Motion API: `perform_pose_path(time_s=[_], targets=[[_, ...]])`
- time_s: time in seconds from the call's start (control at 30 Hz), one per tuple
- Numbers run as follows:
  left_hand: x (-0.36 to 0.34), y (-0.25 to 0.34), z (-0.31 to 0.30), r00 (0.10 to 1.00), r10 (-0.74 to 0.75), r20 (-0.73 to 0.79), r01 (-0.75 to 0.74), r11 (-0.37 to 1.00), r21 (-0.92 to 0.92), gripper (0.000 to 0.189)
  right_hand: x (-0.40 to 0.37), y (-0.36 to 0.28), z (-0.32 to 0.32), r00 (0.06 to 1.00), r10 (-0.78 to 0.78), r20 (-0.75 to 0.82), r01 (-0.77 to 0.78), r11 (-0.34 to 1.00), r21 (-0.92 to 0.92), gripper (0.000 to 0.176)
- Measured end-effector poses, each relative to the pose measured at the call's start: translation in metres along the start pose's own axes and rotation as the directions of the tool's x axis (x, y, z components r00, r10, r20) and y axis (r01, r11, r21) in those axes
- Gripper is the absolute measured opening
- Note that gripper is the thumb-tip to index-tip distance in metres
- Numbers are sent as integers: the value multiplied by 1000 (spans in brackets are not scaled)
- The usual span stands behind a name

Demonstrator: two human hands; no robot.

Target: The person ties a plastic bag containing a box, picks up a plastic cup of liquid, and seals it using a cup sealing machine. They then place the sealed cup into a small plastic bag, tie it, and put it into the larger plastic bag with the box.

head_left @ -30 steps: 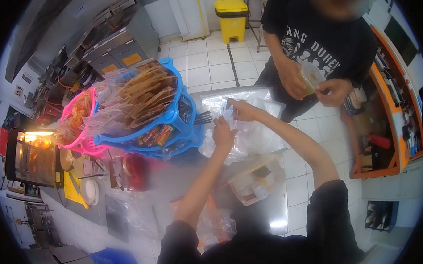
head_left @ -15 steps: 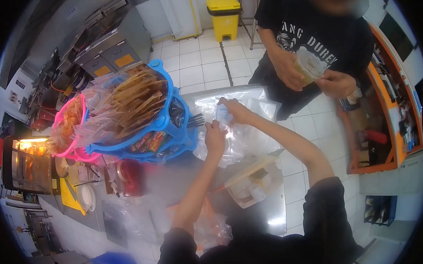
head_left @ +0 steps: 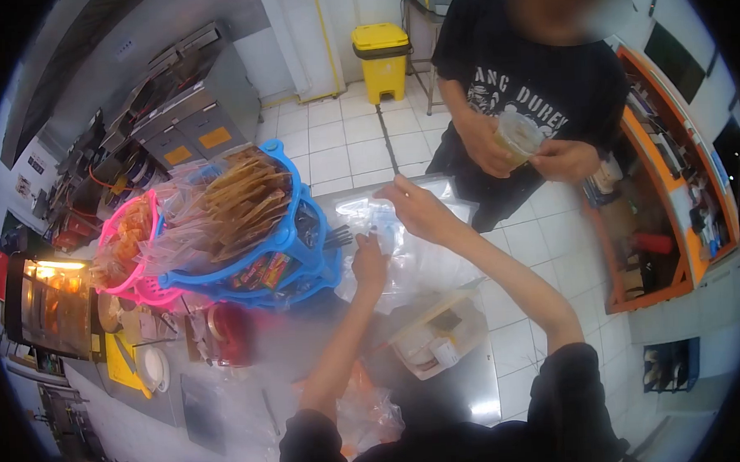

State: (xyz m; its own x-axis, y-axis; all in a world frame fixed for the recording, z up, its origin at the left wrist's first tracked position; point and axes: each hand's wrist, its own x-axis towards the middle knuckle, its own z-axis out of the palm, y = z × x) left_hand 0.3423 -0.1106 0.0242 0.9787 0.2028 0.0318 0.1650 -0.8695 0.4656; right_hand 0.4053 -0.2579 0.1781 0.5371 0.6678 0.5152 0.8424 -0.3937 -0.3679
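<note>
Clear plastic bags (head_left: 425,266) lie in a flat, shiny pile on the metal table. My left hand (head_left: 370,264) is low over the left part of the pile, its fingers closed on the edge of a small clear plastic bag (head_left: 383,228), whose outline is faint against the others. Above the far part of the pile, my right hand (head_left: 423,212) is raised with its thumb and fingers bent and apart; I see nothing between them. Left of my left hand stands a blue basket (head_left: 283,218) filled with brown flat packets (head_left: 245,195) and plastic-wrapped goods.
Across the table a person in a black shirt holds a clear tub (head_left: 518,134) of pale contents. An open container (head_left: 437,344) with small boxes sits near my right forearm. A pink basket (head_left: 132,274), a red-lidded jar (head_left: 230,332) and a knife on a yellow board (head_left: 124,366) are leftward.
My hands, earlier together at the small bag, are now apart. My right hand has come away from it, while my left hand has gone slightly lower. The view has shifted a little.
</note>
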Motion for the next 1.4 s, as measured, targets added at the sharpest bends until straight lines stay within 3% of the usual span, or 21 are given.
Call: perform_pose_path(time_s=[0.03,0.1,0.17,0.2,0.23,0.27,0.37,0.4,0.5,0.57,0.63,0.9,0.93,0.97,1.13,1.17,1.2,1.3,1.33,1.37,1.4], targets=[[-2,2,-7,998,-14,58,16,999,-33,93,1,-22,-23,1000,3,-5,-3,1000,-15,44],[-4,9,-28,993,-4,118,13,997,-74,99,-5,-62,-64,965,92,-247,-47,982,183,49],[-18,24,-61,908,408,97,-325,831,-452,102,-21,-90,-90,929,108,-353,-52,985,165,48],[-31,44,-88,903,419,96,-334,825,-457,102,-31,-101,-97,884,115,-453,-46,986,161,47],[-48,68,-125,879,469,88,-205,538,-818,92,-41,-109,-98,881,116,-458,-51,987,152,47],[-58,83,-147,858,510,62,-11,139,-990,83,-51,-118,-98,864,188,-467,-52,956,288,47],[-59,96,-161,928,339,155,56,284,-957,57,-79,-143,-107,866,306,-395,-52,842,537,45],[-60,102,-159,960,251,121,72,196,-978,29,-85,-151,-115,839,362,-407,-24,772,636,46],[-62,94,-169,937,315,153,52,306,-951,13,-108,-162,-137,781,456,-428,-8,692,722,55],[-74,100,-178,949,273,160,112,183,-977,13,-124,-159,-149,653,506,-563,13,736,677,52],[-78,99,-192,898,384,217,22,454,-891,14,-143,-152,-158,621,527,-580,-7,744,668,52],[-102,133,-206,907,340,249,-5,599,-800,16,-182,-149,-175,493,640,-589,-109,718,688,50],[-105,134,-204,882,471,6,-329,625,-708,15,-186,-150,-178,490,646,-586,-128,718,684,48],[-108,136,-202,768,606,-207,-610,595,-523,14,-189,-151,-180,486,652,-582,-147,718,681,46],[-119,149,-208,749,592,-299,-656,597,-461,16,-196,-155,-180,444,688,-574,-158,690,706,48],[-125,151,-209,857,509,-82,-419,594,-686,19,-198,-153,-179,434,694,-575,-169,689,704,48],[-130,152,-209,882,442,164,-124,554,-823,21,-202,-151,-180,436,690,-578,-168,693,701,48],[-137,150,-200,806,540,244,-55,477,-877,25,-209,-141,-174,391,716,-578,-203,680,704,49],[-140,150,-195,806,542,239,-59,475,-878,25,-208,-137,-166,329,600,-729,-432,782,449,50],[-143,151,-191,811,537,232,-60,471,-880,25,-206,-137,-161,311,438,-843,-635,756,158,52],[-146,151,-187,816,532,227,-60,469,-881,25,-204,-145,-156,311,436,-844,-634,757,157,52]])
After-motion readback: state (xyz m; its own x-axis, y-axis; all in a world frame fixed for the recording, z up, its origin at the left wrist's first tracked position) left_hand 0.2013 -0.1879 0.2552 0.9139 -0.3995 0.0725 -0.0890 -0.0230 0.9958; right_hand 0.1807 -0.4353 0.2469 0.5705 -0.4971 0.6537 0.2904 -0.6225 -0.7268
